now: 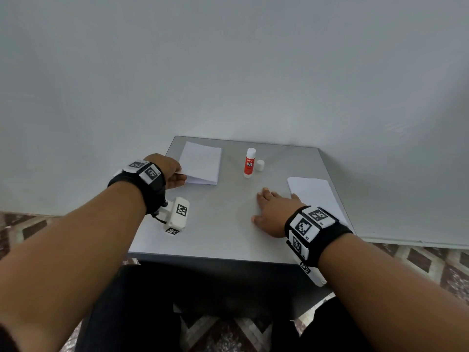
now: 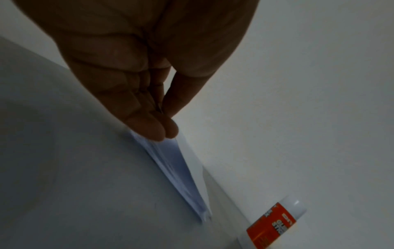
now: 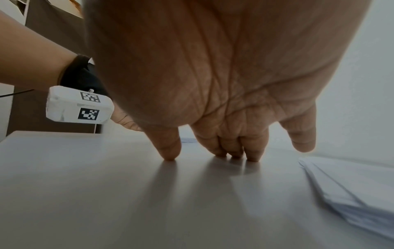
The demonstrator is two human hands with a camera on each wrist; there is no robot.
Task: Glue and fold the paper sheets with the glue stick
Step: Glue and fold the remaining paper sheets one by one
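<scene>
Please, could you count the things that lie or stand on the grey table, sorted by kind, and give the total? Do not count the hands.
Paper stacks: 2, folded stack held by the left hand, flat stack beside the right hand
Glue stick: 1, upright, uncapped
Cap: 1
Total: 4

On the grey bench [image 1: 218,224], a white folded paper stack [image 1: 201,162] lies far left. The upright red-and-white glue stick [image 1: 249,162] stands to its right, its small white cap [image 1: 260,165] just beside. A flat white sheet pile [image 1: 314,196] lies near the right edge.
</scene>
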